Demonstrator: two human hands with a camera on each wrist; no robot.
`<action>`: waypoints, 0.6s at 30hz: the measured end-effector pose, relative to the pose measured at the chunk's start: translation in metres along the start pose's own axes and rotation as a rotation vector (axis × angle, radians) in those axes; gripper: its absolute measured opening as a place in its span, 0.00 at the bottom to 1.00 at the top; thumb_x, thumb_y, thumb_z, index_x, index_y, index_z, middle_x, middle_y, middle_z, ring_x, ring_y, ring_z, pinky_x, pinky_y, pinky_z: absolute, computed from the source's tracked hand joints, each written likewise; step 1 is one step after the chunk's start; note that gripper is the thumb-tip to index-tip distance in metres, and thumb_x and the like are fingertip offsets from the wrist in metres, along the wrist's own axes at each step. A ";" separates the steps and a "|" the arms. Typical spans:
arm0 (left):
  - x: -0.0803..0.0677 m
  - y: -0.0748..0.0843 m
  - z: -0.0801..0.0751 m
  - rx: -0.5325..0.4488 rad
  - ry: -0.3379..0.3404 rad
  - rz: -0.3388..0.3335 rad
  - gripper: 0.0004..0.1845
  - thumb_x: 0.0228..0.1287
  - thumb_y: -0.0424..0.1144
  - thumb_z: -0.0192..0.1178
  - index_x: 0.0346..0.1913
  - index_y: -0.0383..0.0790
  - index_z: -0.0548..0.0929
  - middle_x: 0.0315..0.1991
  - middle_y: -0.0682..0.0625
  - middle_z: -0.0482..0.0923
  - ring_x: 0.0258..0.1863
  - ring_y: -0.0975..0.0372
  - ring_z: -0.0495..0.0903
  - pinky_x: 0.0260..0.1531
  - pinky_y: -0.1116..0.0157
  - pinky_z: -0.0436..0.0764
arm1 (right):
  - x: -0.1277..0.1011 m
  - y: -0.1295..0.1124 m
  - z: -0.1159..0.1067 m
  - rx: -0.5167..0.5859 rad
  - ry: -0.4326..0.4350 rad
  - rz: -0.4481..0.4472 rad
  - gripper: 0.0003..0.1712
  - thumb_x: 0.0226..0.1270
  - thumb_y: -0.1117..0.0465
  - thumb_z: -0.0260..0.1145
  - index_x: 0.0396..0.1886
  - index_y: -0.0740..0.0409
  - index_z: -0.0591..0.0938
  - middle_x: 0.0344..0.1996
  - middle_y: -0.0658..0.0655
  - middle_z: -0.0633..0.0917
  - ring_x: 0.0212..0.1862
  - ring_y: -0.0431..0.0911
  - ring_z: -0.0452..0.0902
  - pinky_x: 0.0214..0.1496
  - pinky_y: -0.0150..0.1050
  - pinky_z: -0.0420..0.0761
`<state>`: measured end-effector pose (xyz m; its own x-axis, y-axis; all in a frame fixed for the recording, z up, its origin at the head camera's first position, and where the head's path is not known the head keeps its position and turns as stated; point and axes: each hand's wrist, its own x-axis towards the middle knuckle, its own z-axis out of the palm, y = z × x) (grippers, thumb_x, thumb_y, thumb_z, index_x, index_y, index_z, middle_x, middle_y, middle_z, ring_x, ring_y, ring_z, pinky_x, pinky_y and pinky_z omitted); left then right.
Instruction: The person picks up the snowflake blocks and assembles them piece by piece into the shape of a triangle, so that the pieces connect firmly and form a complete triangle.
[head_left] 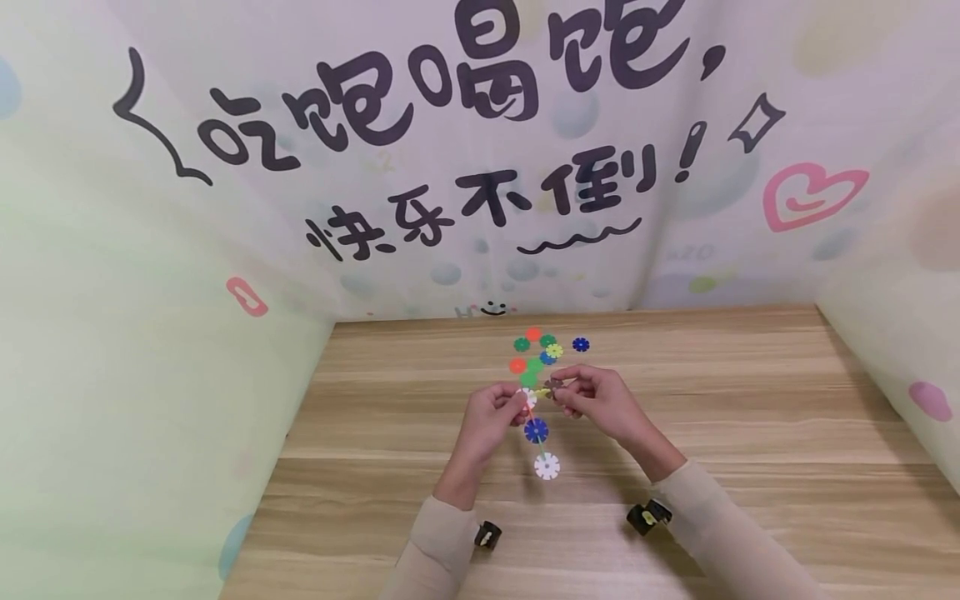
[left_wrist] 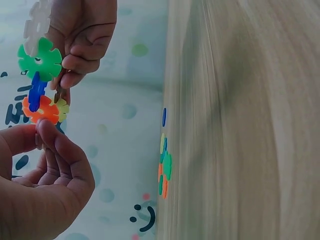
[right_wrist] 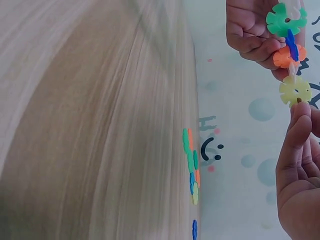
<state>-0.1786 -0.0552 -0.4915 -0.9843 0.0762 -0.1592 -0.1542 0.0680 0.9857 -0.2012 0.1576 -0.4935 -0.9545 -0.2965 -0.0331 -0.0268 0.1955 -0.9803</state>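
A chain of plastic snowflake discs (head_left: 537,432) hangs above the wooden table (head_left: 750,400), with white, blue, green, orange and yellow pieces slotted edge to edge. My left hand (head_left: 520,402) pinches the chain at its orange disc (left_wrist: 42,111). In the left wrist view the left hand (left_wrist: 44,131) is at the lower left. My right hand (head_left: 557,389) pinches the yellow disc (right_wrist: 295,91) at the chain's far end, and the right hand (right_wrist: 299,107) has a fingertip on its rim. A green disc (right_wrist: 286,20) and a blue disc (right_wrist: 292,45) sit further along.
Several loose discs (head_left: 536,350) lie in a cluster on the table just beyond the hands, also visible as loose discs (left_wrist: 164,167) from the left wrist. A lone blue disc (head_left: 581,344) lies to their right. Printed cloth walls close in the table at the back and on both sides.
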 end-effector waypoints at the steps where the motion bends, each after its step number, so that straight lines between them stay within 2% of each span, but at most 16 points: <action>1: 0.000 0.000 0.000 -0.001 0.000 -0.002 0.09 0.72 0.37 0.61 0.46 0.34 0.84 0.32 0.47 0.83 0.32 0.61 0.82 0.40 0.63 0.85 | 0.000 0.000 0.000 0.000 0.000 -0.001 0.14 0.71 0.64 0.66 0.54 0.60 0.83 0.41 0.69 0.85 0.33 0.53 0.82 0.42 0.54 0.85; 7: -0.001 0.002 0.000 -0.004 -0.002 -0.014 0.11 0.73 0.38 0.60 0.49 0.33 0.84 0.32 0.49 0.83 0.32 0.62 0.81 0.41 0.61 0.85 | 0.000 0.002 0.001 -0.006 -0.009 -0.008 0.14 0.72 0.63 0.66 0.54 0.58 0.82 0.40 0.70 0.85 0.36 0.64 0.81 0.42 0.56 0.84; 11: -0.001 0.001 -0.001 -0.005 -0.004 -0.018 0.11 0.73 0.38 0.60 0.49 0.34 0.84 0.33 0.49 0.83 0.32 0.62 0.81 0.40 0.64 0.84 | -0.001 0.003 0.001 0.013 -0.019 -0.007 0.14 0.72 0.62 0.66 0.55 0.57 0.82 0.40 0.71 0.85 0.39 0.71 0.79 0.42 0.57 0.84; 14: -0.007 0.010 -0.001 0.000 -0.007 -0.016 0.11 0.72 0.37 0.60 0.48 0.32 0.84 0.32 0.48 0.83 0.32 0.61 0.81 0.39 0.64 0.84 | 0.000 0.004 0.001 0.016 -0.023 -0.012 0.14 0.72 0.60 0.66 0.55 0.57 0.82 0.40 0.69 0.85 0.39 0.71 0.78 0.42 0.56 0.84; 18: -0.019 0.029 -0.001 0.005 -0.018 0.001 0.11 0.73 0.34 0.59 0.49 0.28 0.82 0.31 0.47 0.83 0.32 0.61 0.81 0.40 0.63 0.84 | 0.000 0.004 0.000 0.003 -0.023 -0.021 0.15 0.73 0.58 0.65 0.56 0.56 0.82 0.40 0.67 0.86 0.37 0.63 0.81 0.42 0.56 0.84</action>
<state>-0.1642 -0.0558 -0.4601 -0.9827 0.0939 -0.1594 -0.1529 0.0732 0.9855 -0.2008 0.1583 -0.4974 -0.9465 -0.3221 -0.0172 -0.0455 0.1861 -0.9815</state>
